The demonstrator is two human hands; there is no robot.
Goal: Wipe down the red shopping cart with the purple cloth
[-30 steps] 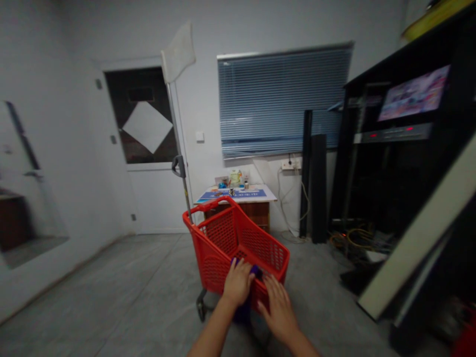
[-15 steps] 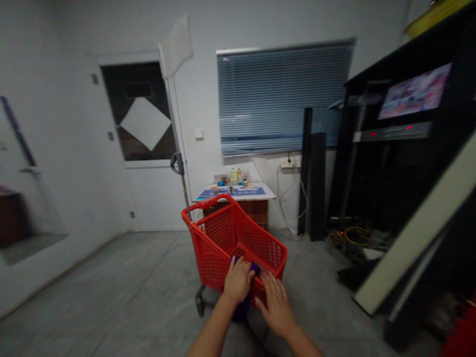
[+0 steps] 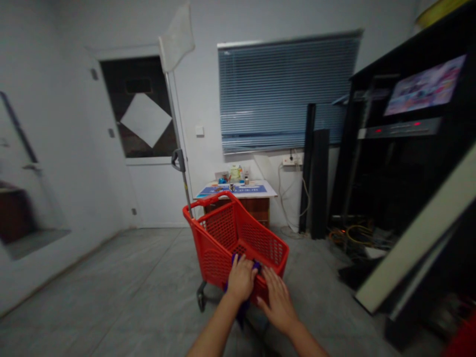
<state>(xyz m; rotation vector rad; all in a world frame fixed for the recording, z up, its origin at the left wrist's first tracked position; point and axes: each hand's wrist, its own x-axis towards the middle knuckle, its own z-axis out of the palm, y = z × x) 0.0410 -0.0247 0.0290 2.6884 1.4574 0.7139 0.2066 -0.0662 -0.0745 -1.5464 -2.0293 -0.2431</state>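
Note:
A red plastic shopping cart (image 3: 213, 263) stands in front of me, its low end nearest. Over that end's rim lies a dark purple cloth (image 3: 242, 313), part of it hanging down outside. My left hand (image 3: 241, 280) rests on the cloth at the rim, fingers bent over it. To its right, my right hand (image 3: 277, 297) lies against the outside of the rim with fingers stretched out and thumb apart. A pole with a white flag-like cloth (image 3: 176, 39) and a grey grip rises at the cart's far left corner.
Behind the cart, a small table (image 3: 264, 190) with a blue-and-white sheet and small items stands below a blinded window. A black rack (image 3: 345, 163) with a screen is at right, near loose cables and a leaning pale board (image 3: 412, 238). A white door (image 3: 156, 193) is at back left.
The view has shifted slightly. The purple cloth hangs a little differently below my left hand. Both hands stay at the cart's near rim.

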